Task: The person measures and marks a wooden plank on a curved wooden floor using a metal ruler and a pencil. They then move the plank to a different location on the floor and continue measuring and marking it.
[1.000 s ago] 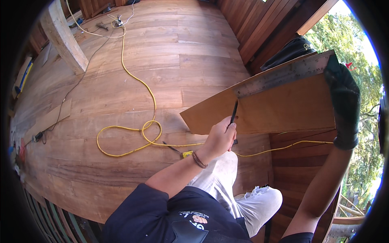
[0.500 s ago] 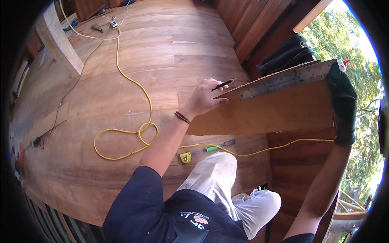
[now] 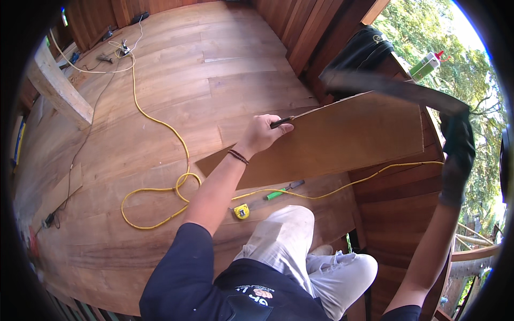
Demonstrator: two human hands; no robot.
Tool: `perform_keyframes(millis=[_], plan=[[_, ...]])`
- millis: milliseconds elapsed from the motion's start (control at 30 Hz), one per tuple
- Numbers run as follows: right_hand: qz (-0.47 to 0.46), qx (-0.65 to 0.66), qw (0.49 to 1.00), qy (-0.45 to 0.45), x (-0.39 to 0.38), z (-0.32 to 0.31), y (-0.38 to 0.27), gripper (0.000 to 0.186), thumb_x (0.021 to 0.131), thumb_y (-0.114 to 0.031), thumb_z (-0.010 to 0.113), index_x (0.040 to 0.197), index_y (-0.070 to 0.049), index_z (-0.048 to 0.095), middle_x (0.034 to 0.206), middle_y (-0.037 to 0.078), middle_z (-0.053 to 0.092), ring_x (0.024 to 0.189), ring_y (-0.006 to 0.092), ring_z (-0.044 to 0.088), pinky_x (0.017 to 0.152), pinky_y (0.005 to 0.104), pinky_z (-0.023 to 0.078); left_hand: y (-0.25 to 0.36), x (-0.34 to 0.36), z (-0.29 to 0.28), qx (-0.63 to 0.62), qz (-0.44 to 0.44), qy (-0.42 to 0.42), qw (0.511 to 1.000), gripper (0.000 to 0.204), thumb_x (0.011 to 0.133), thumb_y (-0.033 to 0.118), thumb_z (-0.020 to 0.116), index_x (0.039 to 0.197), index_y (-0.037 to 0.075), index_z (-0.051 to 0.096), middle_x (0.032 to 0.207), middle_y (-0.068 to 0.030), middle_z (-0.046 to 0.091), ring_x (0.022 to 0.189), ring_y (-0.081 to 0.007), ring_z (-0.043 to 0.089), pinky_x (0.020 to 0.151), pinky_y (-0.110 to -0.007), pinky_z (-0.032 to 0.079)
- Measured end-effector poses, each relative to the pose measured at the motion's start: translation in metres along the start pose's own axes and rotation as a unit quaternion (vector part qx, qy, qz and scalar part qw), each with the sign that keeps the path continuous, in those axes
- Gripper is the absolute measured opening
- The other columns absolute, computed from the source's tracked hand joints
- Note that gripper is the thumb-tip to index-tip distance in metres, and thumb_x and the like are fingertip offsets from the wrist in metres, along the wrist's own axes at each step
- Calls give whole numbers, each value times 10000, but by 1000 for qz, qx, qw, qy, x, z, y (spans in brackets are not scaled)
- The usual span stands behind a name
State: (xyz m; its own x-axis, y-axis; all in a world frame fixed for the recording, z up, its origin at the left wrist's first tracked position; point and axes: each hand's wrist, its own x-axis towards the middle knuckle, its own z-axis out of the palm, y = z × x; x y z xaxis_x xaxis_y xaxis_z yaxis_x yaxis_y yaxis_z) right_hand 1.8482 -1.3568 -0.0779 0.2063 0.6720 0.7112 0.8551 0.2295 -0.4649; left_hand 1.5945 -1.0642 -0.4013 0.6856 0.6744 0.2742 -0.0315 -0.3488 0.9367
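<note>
My bare left hand [image 3: 264, 134] is curled round a dark pencil [image 3: 282, 122], at the upper edge of a flat brown wooden board [image 3: 342, 136]. The thumb lies against the board's face. A dark glove covers my right hand [image 3: 458, 142], which grips the right end of a long steel ruler [image 3: 396, 90]. The ruler is blurred by motion and hangs over the board's upper right edge; the gloved fingers are partly lost in shadow. The board lies tilted in front of my knees, its right end over the plank wall's ledge.
On the floor by my knee lie a yellow tape measure [image 3: 241, 211] and a green-handled chisel [image 3: 284, 191]. A yellow cord [image 3: 170, 125] loops across the floorboards and passes the board. A black bag [image 3: 358, 51] and a green-white bottle [image 3: 424, 67] sit on the ledge. A post [image 3: 61, 91] stands left.
My right hand has lifted the steel ruler off the board's face, up and away. The board has shifted left and tilted. My left hand, with the pencil, has come down slightly onto its edge.
</note>
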Motion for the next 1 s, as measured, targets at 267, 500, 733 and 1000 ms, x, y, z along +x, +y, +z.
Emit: perform_keyframes(millis=[267,500,733,1000], plan=[[265,115,932,220,-140,-40,79,368,1075,-204,522,1355,31,562,1333,171,647,1161,255,667,976,354,581,18,-4,-1,133,-168,-24,976,624,906,564,734,645,8,624,535,-43,502,535,-142,478,525,-357,403],[352,487,734,317,-241,42,179,299,1048,-233,577,1262,-27,604,1225,152,682,1025,246,682,934,364,573,25,5,35,143,-162,46,975,593,917,553,727,673,22,622,547,-67,552,529,-164,527,540,-362,437],[375,611,604,349,-267,121,238,285,1007,-253,614,1191,-36,626,1107,126,704,911,232,670,859,367,556,12,48,91,65,-133,150,978,537,933,504,745,664,66,592,562,65,447,545,-60,394,496,-290,335],[299,625,594,409,-261,88,264,218,993,-236,612,1131,-68,635,1078,121,705,796,197,664,769,347,555,17,50,141,-135,-133,206,960,443,957,477,732,727,148,545,657,130,357,585,-13,266,513,-240,205]])
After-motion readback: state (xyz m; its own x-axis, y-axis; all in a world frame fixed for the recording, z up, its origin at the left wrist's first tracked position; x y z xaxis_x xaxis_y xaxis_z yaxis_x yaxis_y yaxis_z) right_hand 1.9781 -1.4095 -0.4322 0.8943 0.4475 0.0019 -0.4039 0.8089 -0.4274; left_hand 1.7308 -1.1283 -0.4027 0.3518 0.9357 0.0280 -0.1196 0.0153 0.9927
